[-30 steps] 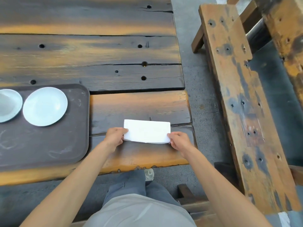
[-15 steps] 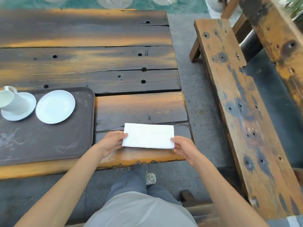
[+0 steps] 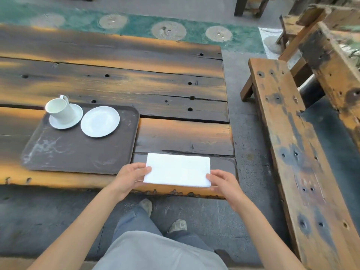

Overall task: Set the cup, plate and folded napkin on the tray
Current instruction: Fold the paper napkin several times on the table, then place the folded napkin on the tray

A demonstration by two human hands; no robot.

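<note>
A folded white napkin (image 3: 178,169) sits at the near right corner of the wooden table, just right of the tray. My left hand (image 3: 129,178) pinches its left end, thumb on top. My right hand (image 3: 224,183) holds its near right corner the same way. The dark brown tray (image 3: 78,152) lies to the left. On its far part a white cup (image 3: 60,110) stands on a saucer (image 3: 66,117), with a white plate (image 3: 100,121) beside it on the right.
The plank table (image 3: 116,75) stretches away and to the left. A worn wooden bench (image 3: 298,152) runs along the right, across a strip of grey floor. My legs and shoes show below the table's near edge.
The camera has tilted up and swung left, bringing the cup, saucer and far floor into view. Both hands have kept their hold on the napkin's ends; it seems slightly raised.
</note>
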